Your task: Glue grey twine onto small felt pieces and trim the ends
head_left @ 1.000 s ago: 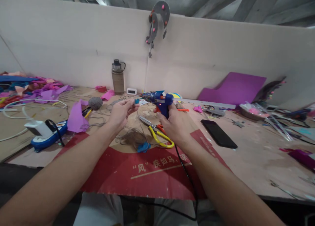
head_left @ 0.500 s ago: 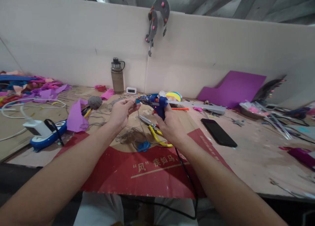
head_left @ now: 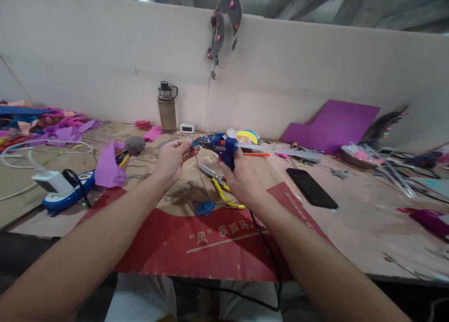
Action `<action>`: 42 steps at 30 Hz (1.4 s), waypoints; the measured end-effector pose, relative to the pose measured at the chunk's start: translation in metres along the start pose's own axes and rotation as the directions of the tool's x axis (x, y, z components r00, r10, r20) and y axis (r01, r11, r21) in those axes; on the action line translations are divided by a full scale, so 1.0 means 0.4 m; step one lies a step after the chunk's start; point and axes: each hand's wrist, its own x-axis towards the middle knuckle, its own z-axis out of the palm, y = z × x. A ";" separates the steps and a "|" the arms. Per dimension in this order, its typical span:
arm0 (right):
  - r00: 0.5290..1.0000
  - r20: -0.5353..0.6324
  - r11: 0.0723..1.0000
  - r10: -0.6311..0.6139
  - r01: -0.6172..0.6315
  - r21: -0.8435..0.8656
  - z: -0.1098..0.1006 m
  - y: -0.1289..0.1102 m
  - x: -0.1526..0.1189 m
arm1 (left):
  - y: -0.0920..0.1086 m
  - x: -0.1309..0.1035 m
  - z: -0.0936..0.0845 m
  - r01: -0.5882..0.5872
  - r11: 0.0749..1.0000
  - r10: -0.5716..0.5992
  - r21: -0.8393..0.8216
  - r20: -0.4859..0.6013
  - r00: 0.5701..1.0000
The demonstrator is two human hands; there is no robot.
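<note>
My right hand (head_left: 241,171) is wrapped round the handle of a blue hot glue gun (head_left: 227,149), its nozzle pointing left and a long clear glue stick (head_left: 259,148) sticking out of its back. At the nozzle, my left hand (head_left: 176,158) pinches a small blue piece (head_left: 195,143), perhaps felt; the fingers partly cover it. A grey cord hangs below that hand. Beneath both hands lie yellow-handled pliers (head_left: 224,196), metal scissors-like blades (head_left: 209,171), a tangle of grey cord (head_left: 184,193) and a blue scrap (head_left: 205,208).
A red-and-brown cardboard sheet (head_left: 196,256) covers the table before me. On the left are a power strip (head_left: 70,193), a grey yarn ball (head_left: 135,145) and purple felt (head_left: 109,165). A bottle (head_left: 167,109) stands behind. A phone (head_left: 311,188) lies right. The gun's black cable (head_left: 266,247) hangs over the edge.
Both hands keep nearly the same pose, the nozzle still at the small blue piece. The whole view has shifted very slightly.
</note>
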 end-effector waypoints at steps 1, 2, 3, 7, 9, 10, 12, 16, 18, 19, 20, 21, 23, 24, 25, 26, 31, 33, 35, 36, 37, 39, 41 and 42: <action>1.000 0.000 1.000 -0.001 0.001 0.000 0.000 0.000 0.000 | 0.001 -0.001 0.001 0.000 1.000 0.000 0.001 -0.004 1.000; 1.000 -0.002 1.000 -0.001 0.001 -0.002 0.000 0.000 0.000 | 0.001 -0.001 0.001 0.001 1.000 -0.001 0.003 -0.004 1.000; 1.000 -0.004 1.000 -0.002 0.002 -0.006 0.001 0.000 -0.001 | 0.001 -0.002 0.001 0.003 1.000 -0.003 0.004 -0.001 1.000; 1.000 -0.018 1.000 -0.012 0.011 -0.025 0.002 0.003 0.001 | -0.002 -0.001 -0.002 0.005 1.000 -0.005 0.002 0.016 1.000; 1.000 -0.020 0.999 -0.022 0.022 -0.030 0.003 0.004 0.002 | -0.004 0.000 -0.003 0.000 1.000 0.000 -0.004 0.027 1.000; 1.000 -0.019 0.999 -0.025 0.024 -0.034 0.003 0.005 0.002 | -0.004 0.001 -0.004 -0.003 1.000 0.004 -0.006 0.032 0.999; 1.000 -0.017 0.999 -0.021 0.021 -0.043 0.002 0.005 0.002 | -0.005 0.004 -0.005 -0.009 1.000 0.010 -0.006 0.036 0.999; 1.000 -0.018 0.999 -0.021 0.021 -0.047 0.002 0.003 0.000 | -0.005 0.004 -0.005 -0.012 1.000 0.012 0.007 0.016 1.000; 0.999 -0.023 0.999 -0.029 0.028 -0.039 0.002 0.002 0.000 | -0.005 0.003 -0.004 -0.009 1.000 0.009 0.014 0.019 1.000; 0.999 -0.026 0.999 -0.029 0.029 -0.034 0.002 0.003 0.000 | -0.005 0.002 -0.004 -0.008 1.000 0.008 0.015 0.023 1.000; 0.999 -0.026 0.999 -0.029 0.028 -0.030 0.002 0.003 0.000 | -0.004 0.002 -0.004 -0.009 1.000 0.009 0.014 0.026 1.000; 0.999 -0.027 0.999 -0.026 0.026 -0.027 0.002 0.004 0.000 | -0.004 0.001 -0.004 -0.010 1.000 0.009 0.012 0.028 1.000; 0.999 -0.023 0.999 -0.023 0.022 -0.027 0.002 0.005 0.001 | -0.002 -0.001 -0.003 -0.006 1.000 0.005 0.010 0.026 1.000; 1.000 -0.020 0.999 -0.023 0.023 -0.027 0.002 0.006 0.002 | -0.002 -0.002 -0.003 -0.002 1.000 0.002 0.010 0.023 1.000; 0.999 -0.020 0.999 -0.026 0.025 -0.025 0.002 0.007 0.002 | -0.001 -0.002 -0.002 0.003 1.000 -0.003 0.012 0.019 1.000; 0.999 -0.020 0.999 -0.031 0.030 -0.022 0.002 0.008 0.002 | 0.000 -0.002 -0.002 0.006 1.000 -0.007 0.014 0.015 1.000; 0.999 -0.035 0.999 -0.042 0.042 -0.007 0.004 0.010 -0.001 | -0.003 0.005 -0.005 -0.001 1.000 0.001 0.018 0.018 1.000; 0.999 -0.029 0.999 -0.037 0.037 -0.013 0.005 0.010 -0.001 | -0.006 0.007 -0.007 -0.004 1.000 0.004 0.021 0.026 1.000; 0.999 -0.021 0.999 -0.030 0.030 -0.019 0.004 0.009 -0.001 | -0.007 0.007 -0.009 -0.002 1.000 0.001 0.029 0.029 1.000; 1.000 -0.019 0.999 -0.024 0.024 -0.022 0.004 0.009 -0.001 | -0.007 0.006 -0.010 0.000 0.999 -0.001 0.033 0.033 0.999; 1.000 -0.016 1.000 -0.018 0.018 -0.025 0.004 0.008 0.000 | -0.007 0.006 -0.011 0.000 0.999 -0.002 0.035 0.039 0.999; 1.000 -0.013 1.000 -0.008 0.008 -0.027 0.003 0.006 0.000 | -0.007 0.005 -0.011 -0.002 0.999 0.001 0.036 0.047 0.999; 1.000 -0.018 1.000 -0.012 0.011 -0.021 0.003 0.003 0.000 | -0.007 0.006 -0.012 -0.009 0.999 0.008 0.034 0.047 0.999; 1.000 -0.021 1.000 -0.018 0.018 -0.016 0.003 0.003 -0.001 | -0.007 0.006 -0.012 -0.013 0.999 0.012 0.031 0.043 0.999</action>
